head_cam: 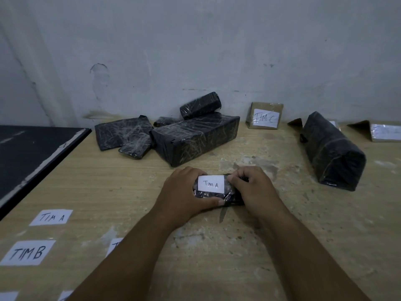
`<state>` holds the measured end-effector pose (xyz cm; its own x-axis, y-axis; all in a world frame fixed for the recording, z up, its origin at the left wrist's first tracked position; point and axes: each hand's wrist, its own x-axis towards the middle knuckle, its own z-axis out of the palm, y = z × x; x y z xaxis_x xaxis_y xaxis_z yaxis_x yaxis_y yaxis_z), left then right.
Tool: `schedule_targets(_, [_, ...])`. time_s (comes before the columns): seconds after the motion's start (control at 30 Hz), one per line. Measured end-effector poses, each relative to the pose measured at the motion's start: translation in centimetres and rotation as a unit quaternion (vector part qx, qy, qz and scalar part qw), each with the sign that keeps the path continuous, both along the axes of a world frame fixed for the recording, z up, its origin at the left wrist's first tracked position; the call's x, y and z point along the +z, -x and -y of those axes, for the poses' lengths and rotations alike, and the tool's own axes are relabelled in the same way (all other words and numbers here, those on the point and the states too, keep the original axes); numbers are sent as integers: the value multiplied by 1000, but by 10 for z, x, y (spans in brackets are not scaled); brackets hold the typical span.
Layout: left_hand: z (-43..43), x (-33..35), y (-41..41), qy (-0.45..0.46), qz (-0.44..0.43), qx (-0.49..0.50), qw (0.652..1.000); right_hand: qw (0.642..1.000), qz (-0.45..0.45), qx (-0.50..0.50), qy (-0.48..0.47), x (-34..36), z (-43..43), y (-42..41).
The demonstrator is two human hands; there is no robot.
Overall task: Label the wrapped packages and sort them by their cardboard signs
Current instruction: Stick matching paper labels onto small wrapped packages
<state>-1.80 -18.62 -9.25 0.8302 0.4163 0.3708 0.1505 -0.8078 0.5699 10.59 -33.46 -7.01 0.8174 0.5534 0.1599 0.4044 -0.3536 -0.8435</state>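
Both the left grip (184, 190) and the right grip (249, 187) are clenched on the small package (208, 195); its label (211, 184) could be wrinkled if pressed unevenly.

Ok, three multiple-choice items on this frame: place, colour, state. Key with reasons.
1. Where does the TIM C cardboard sign stand?
A. on the dark board at left
B. at the back wall, right of the package pile
C. flat at the table's near edge

2. What colour is the packages' wrap?
A. white
B. brown
C. black

3. The small package gripped by left hand and right hand:
A. bears a TIM A label
B. bears a TIM B label
C. has no label

Key: 1 B, it stands upright at the wall; 2 C, every wrap is black; 3 A, its white label reads TIM A.
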Motion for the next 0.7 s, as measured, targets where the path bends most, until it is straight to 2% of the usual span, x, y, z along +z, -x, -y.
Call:
schedule_targets(0.2, [-1,-2,-1,-6,-2,3,1000,996,-80,5,-44,8,2,6])
schedule_targets(0.47, [0,-2,-2,-11,-13,2,1000,991,-135,-11,1,16,-6,-3])
schedule_targets(0.6, [2,-1,0,4,-22,10,1000,994,-97,-35,26,10,-4,-4])
schedule_targets(0.7, [4,-2,-1,-103,-58,-7,993,996,-43,-59,44,7,-4,-3])
